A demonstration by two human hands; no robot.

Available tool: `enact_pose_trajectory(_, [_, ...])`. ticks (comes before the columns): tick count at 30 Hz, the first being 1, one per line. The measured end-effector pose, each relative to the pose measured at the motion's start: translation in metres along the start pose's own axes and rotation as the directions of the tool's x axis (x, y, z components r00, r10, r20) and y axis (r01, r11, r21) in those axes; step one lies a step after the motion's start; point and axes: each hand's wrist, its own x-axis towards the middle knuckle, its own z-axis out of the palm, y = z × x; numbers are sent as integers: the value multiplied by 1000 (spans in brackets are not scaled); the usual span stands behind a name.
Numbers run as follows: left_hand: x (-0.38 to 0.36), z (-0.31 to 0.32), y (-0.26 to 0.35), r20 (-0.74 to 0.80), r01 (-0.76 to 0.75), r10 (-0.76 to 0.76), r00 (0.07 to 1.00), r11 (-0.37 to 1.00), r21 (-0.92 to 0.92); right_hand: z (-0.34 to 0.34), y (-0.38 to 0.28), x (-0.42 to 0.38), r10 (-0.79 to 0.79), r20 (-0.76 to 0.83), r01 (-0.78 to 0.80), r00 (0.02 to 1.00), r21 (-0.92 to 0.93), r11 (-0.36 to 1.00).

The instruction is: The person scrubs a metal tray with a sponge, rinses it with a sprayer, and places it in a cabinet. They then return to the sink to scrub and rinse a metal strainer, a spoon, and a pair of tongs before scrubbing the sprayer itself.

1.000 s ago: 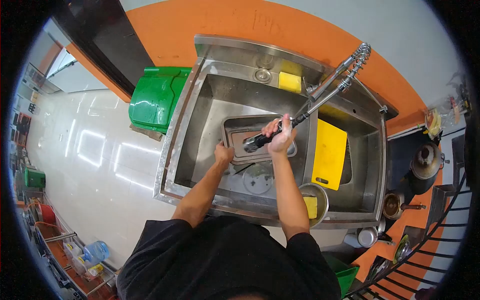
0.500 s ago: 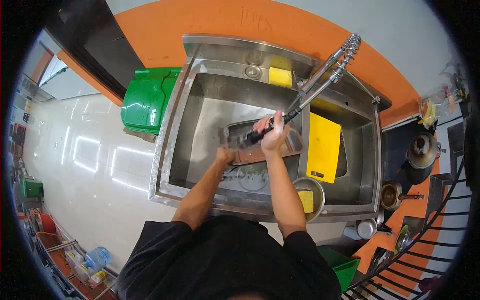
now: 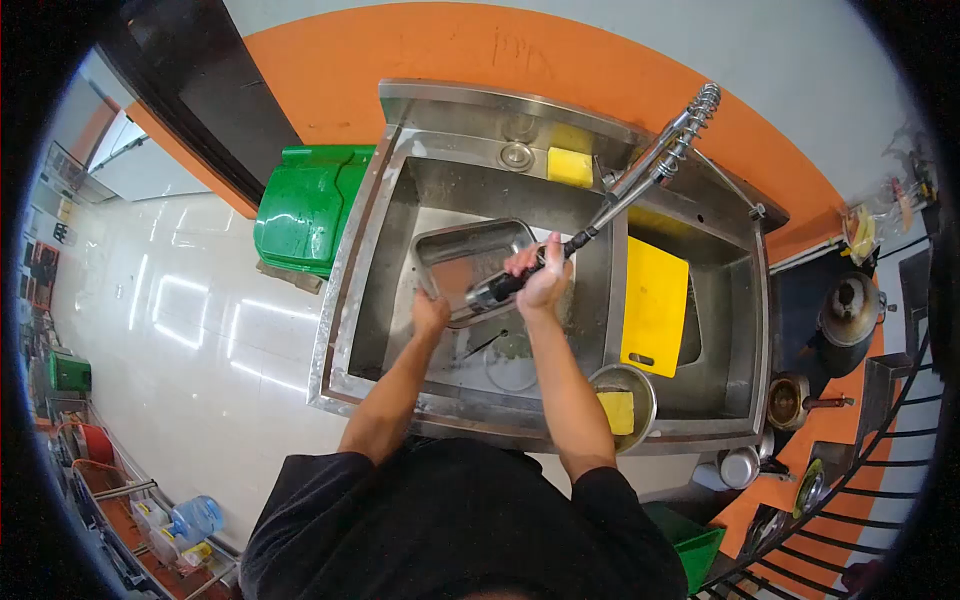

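Observation:
My left hand (image 3: 431, 312) is closed on the near left edge of a rectangular steel pan (image 3: 488, 240), which sits in the left sink basin. My right hand (image 3: 543, 280) wraps around the black handle of a spray faucet (image 3: 490, 296). Its nozzle points down and left over the pan's near side, close to my left hand. Water in the pan is hard to make out. Under the nozzle, the basin floor shows dark and greenish scraps (image 3: 512, 345) near the drain. My right hand hides part of the pan's right side.
A yellow cutting board (image 3: 655, 305) leans in the right basin. A metal bowl (image 3: 640, 385) with a yellow sponge (image 3: 617, 410) stands at the front rim. Another yellow sponge (image 3: 570, 167) lies on the back ledge. A green bin (image 3: 310, 210) is left of the sink, pots (image 3: 788, 400) right.
The pan has moved left and turned, its right end now near my right hand. My left hand shifted left with it. My right hand still holds the spray faucet. The view shifted slightly.

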Motion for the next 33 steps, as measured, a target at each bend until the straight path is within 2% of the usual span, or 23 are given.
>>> enact_pose_trajectory(2, [11,33,-13,-42,-237,245,969,962,135,22,-6,3,-54,52,50,997,69,996])
enact_pose_trajectory(3, [4,36,-5,-36,-243,250,968,961,130,30,-13,6,-129,20,130,991,-6,992])
enact_pose_trajectory(4, [-10,33,9,-50,-447,457,888,884,138,39,-23,12,-191,-21,191,981,-14,982])
enact_pose_trajectory(5, [-23,28,20,-63,-627,640,766,765,150,46,-31,17,-250,-60,248,966,-25,968])
enact_pose_trajectory(6, [-32,23,29,-48,-701,725,687,678,222,47,-39,22,-253,-62,251,966,-29,967])
enact_pose_trajectory(7, [-34,19,31,-46,-701,725,687,678,221,45,-48,28,-290,-85,282,953,-88,955])
enact_pose_trajectory(8, [-35,10,33,-8,-734,777,629,598,321,42,-55,32,-326,-106,309,940,-145,940])
enact_pose_trajectory(9, [-32,3,33,36,-756,822,569,506,416,39,-62,34,-325,-105,310,940,-141,940])
enact_pose_trajectory(10, [-30,-4,33,33,-773,855,517,450,447,36,-69,35,-261,-75,256,962,-69,964])
enact_pose_trajectory(11, [-27,-11,34,29,-771,855,517,451,450,34,-71,34,-196,-39,196,980,0,981])
enact_pose_trajectory(14, [-27,-38,39,160,-819,943,293,161,550,58,-83,16,-180,11,180,984,49,982])
enact_pose_trajectory(15, [-28,-46,40,165,-817,941,297,161,553,62,-83,11,-193,46,189,980,75,979])
enact_pose_trajectory(17, [-28,-61,45,315,-834,933,173,-31,550,66,-78,14,-208,22,206,978,47,977])
enact_pose_trajectory(20, [-29,-79,49,342,-841,932,120,-88,534,48,-62,35,-315,23,312,949,-213,926])
enact_pose_trajectory(21, [-31,-84,46,353,-845,931,88,-117,521,39,-59,42,-314,19,311,949,-213,926])
enact_pose_trajectory(23, [-32,-89,42,368,-840,927,77,-138,524,27,-59,51,-342,-20,311,940,-371,875])
enact_pose_trajectory(25, [-31,-91,42,374,-832,925,71,-152,533,28,-62,50,-323,-25,290,946,-376,880])
enact_pose_trajectory(28, [-35,-89,44,452,-826,886,103,-178,536,38,-66,34,-117,21,118,993,-89,989])
enact_pose_trajectory(29, [-35,-87,49,484,-830,873,65,-222,512,46,-68,26,-111,26,113,994,-92,989])
enact_pose_trajectory(30, [-34,-84,53,514,-832,858,24,-268,486,53,-69,19,-41,60,43,997,-29,999])
enact_pose_trajectory(31, [-31,-82,56,509,-831,860,27,-263,490,59,-69,14,26,96,-29,995,31,999])
enact_pose_trajectory(33, [-27,-77,64,589,-843,806,-60,-357,403,66,-72,11,54,131,-58,990,28,998])
